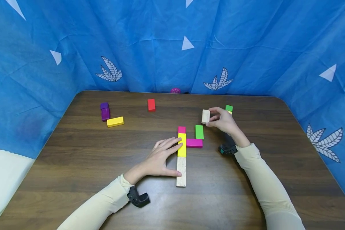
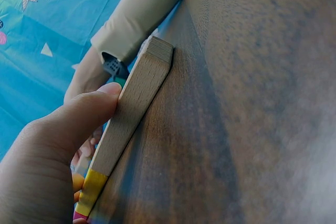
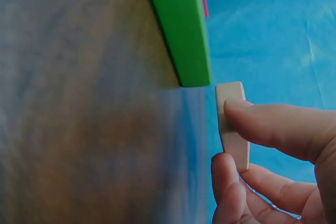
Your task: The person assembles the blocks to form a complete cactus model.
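Observation:
My right hand point(image 1: 223, 122) pinches a plain wooden block point(image 1: 205, 117) between thumb and fingers, right of the middle toward the back; the right wrist view shows the thumb point(image 3: 262, 119) on its face. My left hand point(image 1: 158, 160) lies spread over a straight row, fingertips on the yellow block point(image 1: 182, 150) and thumb on the long plain wooden block point(image 1: 181, 177) nearest me. A pink block point(image 1: 182, 129) ends the row at the back. Beside the yellow block, a magenta block point(image 1: 194, 143) sticks out to the right. Just behind that is a green block point(image 1: 199, 132).
Back left lie purple blocks point(image 1: 105, 111) with a yellow block point(image 1: 115, 121) against them. A red block point(image 1: 151, 105) is near the table's back edge. Another green block point(image 1: 229, 108) shows partly behind my right hand. Blue curtain point(image 1: 152, 48) surrounds the wooden table point(image 1: 97, 159).

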`<state>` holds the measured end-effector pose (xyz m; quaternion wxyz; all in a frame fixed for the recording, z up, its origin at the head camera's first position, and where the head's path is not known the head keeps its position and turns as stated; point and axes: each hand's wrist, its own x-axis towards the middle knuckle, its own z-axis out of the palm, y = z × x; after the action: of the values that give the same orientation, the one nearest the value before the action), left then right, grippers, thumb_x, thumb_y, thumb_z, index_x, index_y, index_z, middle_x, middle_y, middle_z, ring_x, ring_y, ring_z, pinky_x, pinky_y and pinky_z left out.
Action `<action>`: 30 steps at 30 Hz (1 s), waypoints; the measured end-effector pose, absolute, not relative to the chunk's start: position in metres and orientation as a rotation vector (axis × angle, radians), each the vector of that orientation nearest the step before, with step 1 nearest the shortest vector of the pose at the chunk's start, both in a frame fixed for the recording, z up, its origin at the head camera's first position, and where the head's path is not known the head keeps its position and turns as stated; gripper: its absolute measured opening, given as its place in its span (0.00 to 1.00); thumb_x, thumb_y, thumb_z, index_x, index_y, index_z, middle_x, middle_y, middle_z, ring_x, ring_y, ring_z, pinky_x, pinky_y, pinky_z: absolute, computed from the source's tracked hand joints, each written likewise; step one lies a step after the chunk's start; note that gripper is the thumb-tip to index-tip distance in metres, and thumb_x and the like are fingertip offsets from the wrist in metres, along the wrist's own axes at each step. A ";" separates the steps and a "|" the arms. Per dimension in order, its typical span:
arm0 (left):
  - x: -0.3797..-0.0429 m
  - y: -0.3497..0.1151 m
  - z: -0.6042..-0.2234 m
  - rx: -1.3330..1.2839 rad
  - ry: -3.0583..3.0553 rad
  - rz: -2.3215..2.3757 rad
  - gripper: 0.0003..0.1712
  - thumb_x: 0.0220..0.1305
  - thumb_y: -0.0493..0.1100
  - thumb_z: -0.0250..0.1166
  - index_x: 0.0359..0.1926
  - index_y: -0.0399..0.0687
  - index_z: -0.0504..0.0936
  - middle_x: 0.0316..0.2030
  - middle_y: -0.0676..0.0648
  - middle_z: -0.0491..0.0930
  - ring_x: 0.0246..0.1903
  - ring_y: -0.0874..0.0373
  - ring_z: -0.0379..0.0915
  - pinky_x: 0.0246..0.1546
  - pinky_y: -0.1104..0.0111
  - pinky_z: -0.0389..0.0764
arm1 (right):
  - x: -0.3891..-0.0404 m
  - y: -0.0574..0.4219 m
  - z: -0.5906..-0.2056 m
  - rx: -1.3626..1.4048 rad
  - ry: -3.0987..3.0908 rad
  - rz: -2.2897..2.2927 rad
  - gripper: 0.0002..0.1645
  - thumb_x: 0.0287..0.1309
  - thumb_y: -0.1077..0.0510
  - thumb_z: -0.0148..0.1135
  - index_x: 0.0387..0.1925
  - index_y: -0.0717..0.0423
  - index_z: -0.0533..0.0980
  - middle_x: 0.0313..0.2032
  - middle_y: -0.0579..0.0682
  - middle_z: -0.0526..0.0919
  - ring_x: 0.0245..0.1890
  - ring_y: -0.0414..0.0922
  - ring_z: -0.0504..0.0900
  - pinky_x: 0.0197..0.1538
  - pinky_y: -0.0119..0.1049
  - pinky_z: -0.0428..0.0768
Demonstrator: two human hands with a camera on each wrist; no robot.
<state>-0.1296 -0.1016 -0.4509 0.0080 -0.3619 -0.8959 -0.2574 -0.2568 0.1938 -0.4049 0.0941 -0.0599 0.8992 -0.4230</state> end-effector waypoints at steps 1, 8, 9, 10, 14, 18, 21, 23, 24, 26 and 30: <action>-0.129 -0.101 -0.451 -1.132 -2.800 -0.808 0.58 0.43 0.70 0.71 0.72 0.48 0.65 0.74 0.50 0.59 0.74 0.47 0.51 0.68 0.48 0.55 | -0.257 0.193 -0.406 -0.176 2.671 -1.235 0.40 0.52 0.61 0.72 0.66 0.61 0.66 0.54 0.64 0.77 0.47 0.56 0.80 0.36 0.32 0.75; -0.130 -0.100 -0.451 -1.132 -2.809 -0.808 0.59 0.43 0.70 0.71 0.72 0.49 0.65 0.74 0.50 0.59 0.74 0.47 0.51 0.68 0.48 0.55 | -0.255 0.192 -0.413 -0.185 2.680 -1.192 0.39 0.51 0.62 0.72 0.64 0.62 0.67 0.50 0.64 0.80 0.46 0.56 0.81 0.34 0.31 0.76; -0.130 -0.100 -0.451 -1.132 -2.812 -0.808 0.59 0.43 0.70 0.71 0.72 0.49 0.64 0.74 0.50 0.58 0.74 0.47 0.50 0.68 0.48 0.54 | -0.255 0.192 -0.413 -0.190 2.677 -1.191 0.39 0.51 0.62 0.72 0.64 0.63 0.67 0.50 0.64 0.80 0.46 0.56 0.81 0.34 0.31 0.76; -0.130 -0.100 -0.451 -1.131 -2.814 -0.811 0.59 0.43 0.70 0.71 0.72 0.49 0.64 0.74 0.50 0.58 0.74 0.47 0.50 0.68 0.48 0.54 | -0.255 0.192 -0.413 -0.194 2.676 -1.190 0.39 0.51 0.62 0.72 0.64 0.63 0.67 0.50 0.64 0.80 0.46 0.55 0.81 0.34 0.31 0.76; -0.129 -0.100 -0.450 -1.128 -2.823 -0.823 0.59 0.43 0.70 0.71 0.72 0.49 0.64 0.74 0.50 0.58 0.74 0.48 0.50 0.68 0.48 0.54 | -0.256 0.192 -0.415 -0.213 2.667 -1.187 0.39 0.51 0.61 0.72 0.65 0.63 0.67 0.52 0.64 0.79 0.46 0.55 0.81 0.34 0.31 0.76; -0.130 -0.100 -0.450 -1.124 -2.823 -0.821 0.59 0.43 0.71 0.71 0.72 0.50 0.64 0.74 0.51 0.58 0.74 0.48 0.50 0.69 0.48 0.54 | -0.257 0.191 -0.416 -0.225 2.673 -1.169 0.40 0.52 0.61 0.72 0.65 0.63 0.67 0.56 0.63 0.77 0.45 0.55 0.81 0.34 0.30 0.76; -0.130 -0.100 -0.450 -1.126 -2.819 -0.826 0.58 0.43 0.71 0.71 0.72 0.50 0.64 0.74 0.51 0.58 0.74 0.48 0.50 0.69 0.48 0.54 | -0.258 0.191 -0.416 -0.223 2.675 -1.160 0.40 0.51 0.62 0.72 0.66 0.63 0.68 0.58 0.62 0.75 0.45 0.54 0.81 0.35 0.30 0.76; -0.130 -0.100 -0.450 -1.129 -2.817 -0.833 0.58 0.43 0.71 0.71 0.72 0.50 0.64 0.74 0.50 0.58 0.74 0.47 0.50 0.68 0.48 0.54 | -0.257 0.191 -0.416 -0.230 2.674 -1.160 0.40 0.51 0.63 0.72 0.66 0.63 0.68 0.58 0.62 0.74 0.45 0.54 0.81 0.35 0.29 0.76; -0.130 -0.100 -0.449 -1.129 -2.816 -0.837 0.58 0.43 0.71 0.71 0.72 0.50 0.64 0.74 0.50 0.58 0.74 0.47 0.50 0.68 0.48 0.54 | -0.257 0.191 -0.416 -0.233 2.673 -1.163 0.40 0.51 0.63 0.71 0.66 0.63 0.68 0.58 0.62 0.74 0.45 0.54 0.81 0.36 0.29 0.75; -0.130 -0.100 -0.449 -1.129 -2.816 -0.838 0.58 0.43 0.71 0.71 0.72 0.49 0.64 0.74 0.50 0.58 0.74 0.47 0.50 0.68 0.47 0.54 | -0.257 0.190 -0.416 -0.241 2.667 -1.171 0.40 0.52 0.64 0.71 0.66 0.64 0.68 0.57 0.62 0.73 0.45 0.54 0.80 0.36 0.29 0.75; -0.130 -0.100 -0.449 -1.125 -2.820 -0.834 0.58 0.43 0.71 0.71 0.72 0.49 0.64 0.74 0.50 0.58 0.74 0.47 0.50 0.68 0.47 0.54 | -0.258 0.190 -0.418 -0.260 2.662 -1.182 0.39 0.52 0.64 0.71 0.66 0.64 0.68 0.57 0.62 0.72 0.45 0.54 0.81 0.36 0.28 0.75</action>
<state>-0.1302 -0.1002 -0.4490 -0.0034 -0.3575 -0.8956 -0.2649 -0.2576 0.1901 -0.4181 0.1085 -0.0883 0.9049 -0.4019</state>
